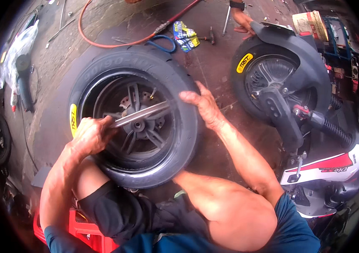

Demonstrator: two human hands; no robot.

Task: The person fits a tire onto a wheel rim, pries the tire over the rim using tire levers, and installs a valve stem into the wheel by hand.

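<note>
A black tyre [186,122] with a yellow sticker lies in front of me around a grey spoked wheel [134,95]. My left hand [91,134] is closed round one end of a flat metal tyre lever [142,114]. The lever slants across the wheel above its hub, and its far end reaches the tyre's inner edge on the right. My right hand [204,103] grips the tyre's right side, thumb on the sidewall and fingers round the tread. The tyre stands near my bent legs. Whether its bead sits on the rim, I cannot tell.
On the right lies a scooter [329,164] with a mounted wheel [272,78]; another person's hand [242,21] is beside it. An orange hose [103,43], a blue-yellow packet [184,36] and a hammer [211,37] lie beyond. A red stool [82,230] is beneath me.
</note>
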